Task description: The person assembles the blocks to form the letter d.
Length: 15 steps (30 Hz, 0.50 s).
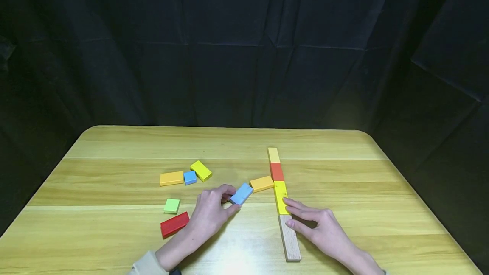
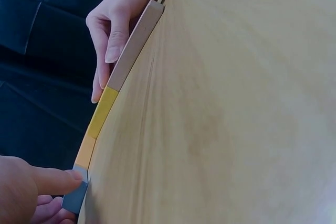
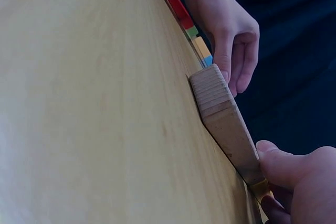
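My left hand [image 1: 212, 207] pinches a blue block [image 1: 241, 194] lying flat on the table, thumb at its near corner and fingers at its far left side. That block's upper corner meets an orange block [image 1: 262, 183], which reaches right to a straight row. From far to near, the row has a cream block [image 1: 273, 155], a red-orange block [image 1: 276, 172], a yellow block [image 1: 280, 197] and a long plain wood block [image 1: 290, 238]. With fairly straight fingers, my right hand [image 1: 321, 224] touches the row's right side, fingertips by the yellow block and thumb at the wood block.
Left of the left hand lie an orange block [image 1: 171, 178], a small blue block [image 1: 189, 178], a yellow block [image 1: 201, 171], a green block [image 1: 172, 206] and a red block [image 1: 174, 225]. The red one is beside the left forearm. Dark cloth [image 1: 229, 54] hangs behind the table.
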Each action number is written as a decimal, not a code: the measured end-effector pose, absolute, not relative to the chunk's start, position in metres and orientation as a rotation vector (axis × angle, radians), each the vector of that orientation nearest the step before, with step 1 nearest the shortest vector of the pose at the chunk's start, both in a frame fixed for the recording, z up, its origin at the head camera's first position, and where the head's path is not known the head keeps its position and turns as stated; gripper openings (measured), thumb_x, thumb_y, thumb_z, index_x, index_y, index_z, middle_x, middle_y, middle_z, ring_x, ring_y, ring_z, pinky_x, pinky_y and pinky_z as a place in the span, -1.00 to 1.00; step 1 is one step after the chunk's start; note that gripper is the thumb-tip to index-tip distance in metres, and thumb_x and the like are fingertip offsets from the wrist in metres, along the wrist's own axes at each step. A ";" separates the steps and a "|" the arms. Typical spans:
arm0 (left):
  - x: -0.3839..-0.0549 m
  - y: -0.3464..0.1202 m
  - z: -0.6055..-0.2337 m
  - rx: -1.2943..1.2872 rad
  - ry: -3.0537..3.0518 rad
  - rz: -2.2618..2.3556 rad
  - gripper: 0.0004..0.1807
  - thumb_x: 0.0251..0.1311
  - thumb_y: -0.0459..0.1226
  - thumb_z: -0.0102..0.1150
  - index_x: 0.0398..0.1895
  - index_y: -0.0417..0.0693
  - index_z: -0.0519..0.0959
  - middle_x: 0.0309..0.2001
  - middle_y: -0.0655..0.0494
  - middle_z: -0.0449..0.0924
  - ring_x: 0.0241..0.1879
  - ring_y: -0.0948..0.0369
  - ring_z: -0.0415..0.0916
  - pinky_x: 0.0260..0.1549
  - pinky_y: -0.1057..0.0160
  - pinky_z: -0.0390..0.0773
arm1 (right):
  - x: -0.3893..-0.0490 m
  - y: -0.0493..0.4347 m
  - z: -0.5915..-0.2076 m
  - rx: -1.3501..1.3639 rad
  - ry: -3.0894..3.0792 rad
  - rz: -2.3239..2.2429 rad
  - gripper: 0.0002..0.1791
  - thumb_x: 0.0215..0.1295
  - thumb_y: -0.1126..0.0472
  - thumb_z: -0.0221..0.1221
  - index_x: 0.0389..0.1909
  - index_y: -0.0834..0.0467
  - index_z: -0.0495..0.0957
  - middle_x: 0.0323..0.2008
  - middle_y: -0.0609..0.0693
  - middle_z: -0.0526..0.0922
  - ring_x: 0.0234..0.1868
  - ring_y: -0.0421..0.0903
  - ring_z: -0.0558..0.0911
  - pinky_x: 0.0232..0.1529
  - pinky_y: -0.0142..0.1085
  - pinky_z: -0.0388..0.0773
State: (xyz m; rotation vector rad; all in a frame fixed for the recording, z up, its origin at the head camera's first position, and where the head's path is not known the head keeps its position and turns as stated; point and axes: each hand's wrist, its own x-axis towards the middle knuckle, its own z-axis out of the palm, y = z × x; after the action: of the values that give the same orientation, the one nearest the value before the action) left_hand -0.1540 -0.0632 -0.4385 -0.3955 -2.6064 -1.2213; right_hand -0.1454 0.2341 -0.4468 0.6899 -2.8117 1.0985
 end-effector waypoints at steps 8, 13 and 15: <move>-0.154 -0.064 -0.438 -0.380 -2.614 -1.280 -0.67 -0.01 -0.32 0.52 -0.14 -0.18 0.68 -0.29 0.04 0.76 -0.30 0.21 0.70 -0.29 0.28 0.68 | -0.146 0.235 -0.446 0.688 -2.819 1.084 -0.53 0.24 -0.13 0.32 0.11 -0.01 0.67 0.22 -0.35 0.56 0.26 -0.14 0.53 0.24 -0.19 0.49; -0.153 -0.070 -0.437 -0.407 -2.629 -1.329 -0.65 0.02 -0.30 0.52 -0.10 -0.16 0.68 -0.25 0.04 0.76 -0.24 0.18 0.71 -0.21 0.21 0.71 | -0.146 0.235 -0.446 0.695 -2.817 1.095 -0.52 0.24 -0.13 0.32 0.11 0.01 0.67 0.23 -0.35 0.55 0.26 -0.14 0.53 0.24 -0.23 0.48; -0.152 -0.074 -0.436 -0.418 -2.638 -1.346 -0.64 0.04 -0.29 0.50 -0.08 -0.15 0.68 -0.21 0.04 0.76 -0.21 0.18 0.71 -0.17 0.21 0.70 | -0.146 0.234 -0.446 0.699 -2.815 1.103 -0.52 0.24 -0.13 0.31 0.11 0.02 0.67 0.23 -0.35 0.55 0.26 -0.14 0.53 0.24 -0.26 0.48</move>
State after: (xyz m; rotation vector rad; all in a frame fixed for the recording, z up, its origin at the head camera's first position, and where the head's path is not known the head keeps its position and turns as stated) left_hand -0.1516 -0.0745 -0.4364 -0.4182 -2.6385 -1.3458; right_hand -0.1455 0.2344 -0.4461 0.6994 -2.8153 1.1032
